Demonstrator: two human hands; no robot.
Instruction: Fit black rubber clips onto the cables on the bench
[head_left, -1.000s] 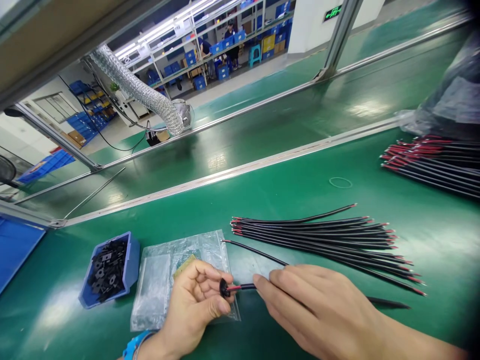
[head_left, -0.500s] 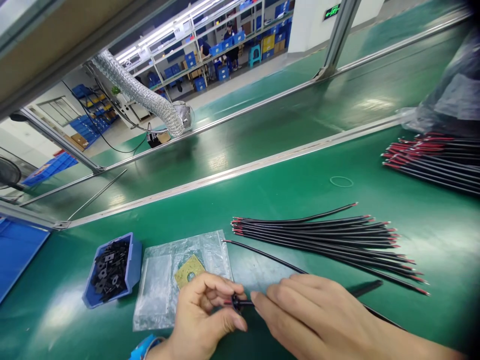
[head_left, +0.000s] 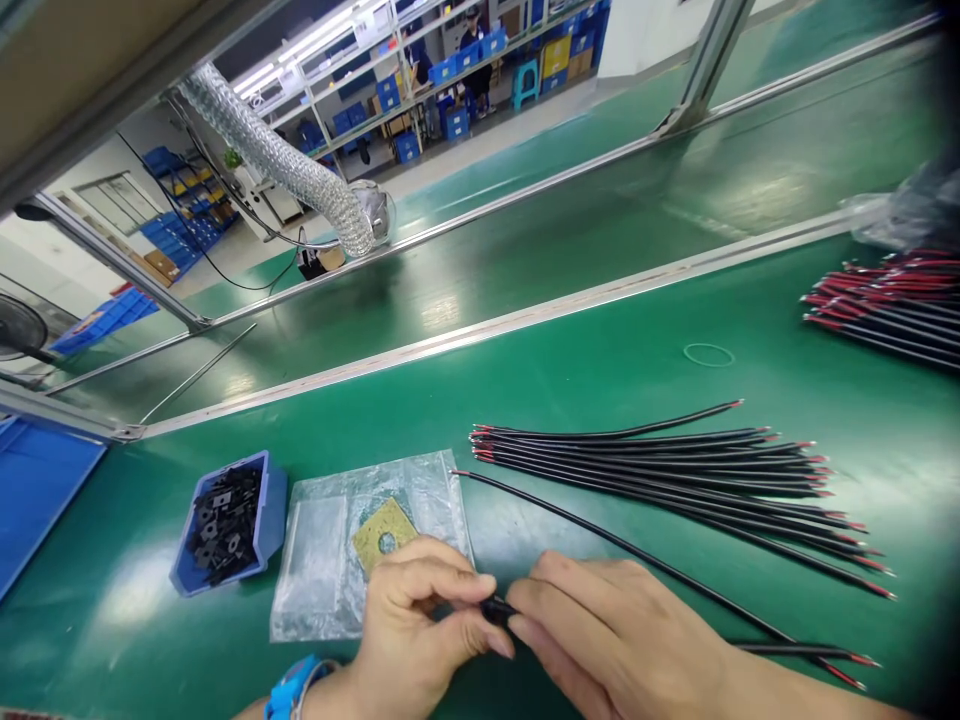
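Note:
My left hand (head_left: 424,625) pinches a small black part (head_left: 495,608) between thumb and fingers. My right hand (head_left: 615,625) is closed just to its right, fingertips touching the same spot, around a black cable (head_left: 795,650) whose red-tipped far end comes out behind the wrist. Most of the held cable and part is hidden by my fingers. A single black cable (head_left: 577,517) lies behind my right hand, passing under that arm. Farther back is a fanned bundle of black cables (head_left: 660,470) with red wire ends.
Left of my hands lies a clear plastic bag (head_left: 315,540) with a yellowish square plate (head_left: 384,535) that has a hole. Beside it a blue bin (head_left: 271,520) holds small black parts. More cables (head_left: 892,310) and a thin green ring (head_left: 709,355) are at the right.
My hands have come closer together around the black part, and the red wire tip that showed in my left fingers is now covered. The view has shifted slightly.

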